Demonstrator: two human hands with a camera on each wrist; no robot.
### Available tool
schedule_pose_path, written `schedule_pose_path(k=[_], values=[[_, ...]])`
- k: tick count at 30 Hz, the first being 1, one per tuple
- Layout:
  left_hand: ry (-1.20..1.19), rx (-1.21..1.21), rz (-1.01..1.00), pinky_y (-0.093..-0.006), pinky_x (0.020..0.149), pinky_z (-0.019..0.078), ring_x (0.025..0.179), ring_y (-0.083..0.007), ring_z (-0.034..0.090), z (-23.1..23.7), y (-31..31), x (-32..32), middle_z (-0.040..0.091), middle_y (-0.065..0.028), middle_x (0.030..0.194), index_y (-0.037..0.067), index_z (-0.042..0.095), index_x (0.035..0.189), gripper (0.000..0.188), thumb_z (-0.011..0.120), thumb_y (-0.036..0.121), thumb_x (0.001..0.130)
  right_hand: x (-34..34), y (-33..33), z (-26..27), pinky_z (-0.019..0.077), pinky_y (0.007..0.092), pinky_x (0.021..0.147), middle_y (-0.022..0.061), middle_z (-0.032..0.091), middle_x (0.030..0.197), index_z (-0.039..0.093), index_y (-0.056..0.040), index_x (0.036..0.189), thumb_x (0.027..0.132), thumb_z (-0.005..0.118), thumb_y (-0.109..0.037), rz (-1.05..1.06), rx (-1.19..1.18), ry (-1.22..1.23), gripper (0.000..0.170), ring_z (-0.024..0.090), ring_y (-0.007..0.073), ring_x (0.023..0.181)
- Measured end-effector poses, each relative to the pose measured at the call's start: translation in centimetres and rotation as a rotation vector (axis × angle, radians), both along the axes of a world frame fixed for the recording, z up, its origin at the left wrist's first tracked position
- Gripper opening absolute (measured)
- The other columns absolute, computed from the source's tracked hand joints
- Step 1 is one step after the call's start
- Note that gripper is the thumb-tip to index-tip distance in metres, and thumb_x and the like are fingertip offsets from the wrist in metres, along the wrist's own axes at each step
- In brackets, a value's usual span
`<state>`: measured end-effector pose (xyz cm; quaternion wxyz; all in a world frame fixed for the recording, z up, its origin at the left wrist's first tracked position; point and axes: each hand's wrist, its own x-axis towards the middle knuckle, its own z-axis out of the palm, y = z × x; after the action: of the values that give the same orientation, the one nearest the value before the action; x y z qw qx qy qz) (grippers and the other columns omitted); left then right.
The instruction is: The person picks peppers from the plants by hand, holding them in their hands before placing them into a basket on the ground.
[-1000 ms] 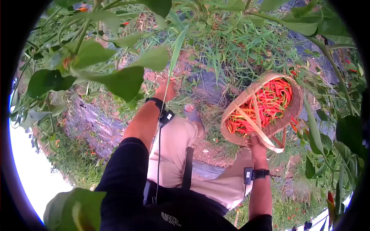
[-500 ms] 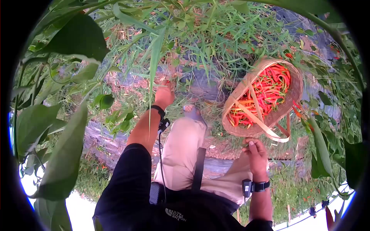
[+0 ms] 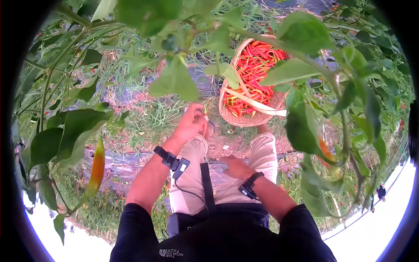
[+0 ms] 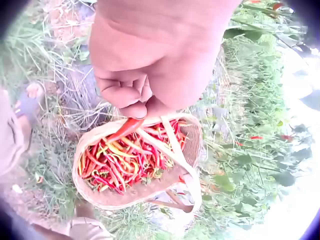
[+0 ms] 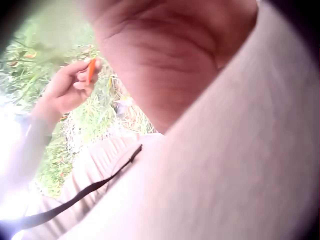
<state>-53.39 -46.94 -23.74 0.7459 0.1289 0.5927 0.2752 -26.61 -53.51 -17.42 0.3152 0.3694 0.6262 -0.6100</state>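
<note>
My left hand (image 3: 188, 126) pinches a single red chili pepper (image 4: 125, 129) between thumb and fingertips. In the left wrist view, that pepper overlaps the woven basket (image 4: 79, 172) full of red and partly green chilies (image 4: 120, 162). The head view has the basket (image 3: 223, 114) on the ground beyond my knees, its pale strap handle (image 3: 257, 105) slanting across the opening. My right hand (image 3: 238, 167) lies against the right thigh, fingers pointing inward with nothing held. Its palm (image 5: 160, 65) fills the upper right wrist view, beside the trousers.
Leafy pepper branches (image 3: 174, 81) hang close in front of the head camera and partly cover the basket. An orange-green chili (image 3: 97, 168) hangs at the left, another orange one (image 3: 325, 150) at the right. Grass and dark plastic sheeting (image 3: 113, 163) cover the ground.
My left hand has come back from the grass toward the left knee, and a chili shows in it. My right hand has left the basket's near side for the thigh. The view has shifted.
</note>
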Motion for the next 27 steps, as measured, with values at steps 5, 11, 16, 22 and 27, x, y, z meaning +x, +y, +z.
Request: schedule_pose_path(k=[5, 11, 16, 22, 27], values=[[0.268, 0.219, -0.082, -0.032, 0.072, 0.0533, 0.082, -0.0175, 0.066, -0.8, -2.1, 11.6, 0.062, -0.0116, 0.107, 0.003, 0.05, 0.126, 0.042, 0.063, 0.009, 0.086, 4.2, 6.1, 4.8, 0.052, 0.0434, 0.081, 0.0211, 0.066, 0.094, 0.06, -0.0041, 0.111, 0.087, 0.057, -0.017, -0.557, 0.137, 0.034, 0.028, 0.064, 0.0387, 0.09], [0.391, 0.157, -0.145, -0.0302, 0.076, 0.0533, 0.084, -0.0168, 0.067, 5.1, -0.8, 10.2, 0.066, -0.0072, 0.097, 0.003, 0.056, 0.12, 0.036, 0.059, 0.0, 0.085, 11.1, 13.1, 5.2, 0.0515, 0.0248, 0.065, 0.0063, 0.066, 0.094, 0.06, -0.0019, 0.112, 0.094, 0.055, -0.007, -1.153, 0.033, 0.176, 0.019, 0.062, 0.0102, 0.077], [0.545, 0.141, -0.056, -0.0273, 0.074, 0.0524, 0.083, -0.0148, 0.066, 10.9, 1.6, 6.9, 0.066, -0.0064, 0.095, 0.0, 0.056, 0.119, 0.029, 0.055, 0.004, 0.091, 15.3, 17.4, 7.1, 0.0478, 0.0217, 0.056, 0.0021, 0.065, 0.087, 0.06, -0.004, 0.115, 0.095, 0.055, -0.007, -1.175, -0.034, 0.196, 0.021, 0.061, 0.0078, 0.069], [0.485, 0.008, 0.102, -0.0272, 0.074, 0.0524, 0.085, -0.0147, 0.066, 15.9, 2.6, 7.1, 0.067, -0.0078, 0.097, 0.0, 0.055, 0.118, 0.025, 0.056, 0.011, 0.095, 12.7, 23.2, 6.0, 0.0474, 0.0217, 0.056, 0.0028, 0.064, 0.089, 0.059, -0.0054, 0.117, 0.096, 0.056, -0.011, -1.323, -0.013, 0.384, 0.022, 0.061, 0.0088, 0.067], [0.411, 0.014, -0.062, -0.0271, 0.076, 0.0521, 0.088, -0.0147, 0.065, 17.2, 1.7, 7.7, 0.067, -0.0081, 0.099, 0.0, 0.057, 0.116, 0.026, 0.059, 0.005, 0.091, 7.6, 31.9, -1.7, 0.0478, 0.0225, 0.057, 0.0034, 0.063, 0.086, 0.057, -0.0043, 0.114, 0.096, 0.056, -0.012, -1.668, 0.081, 0.42, 0.019, 0.059, 0.0104, 0.065]])
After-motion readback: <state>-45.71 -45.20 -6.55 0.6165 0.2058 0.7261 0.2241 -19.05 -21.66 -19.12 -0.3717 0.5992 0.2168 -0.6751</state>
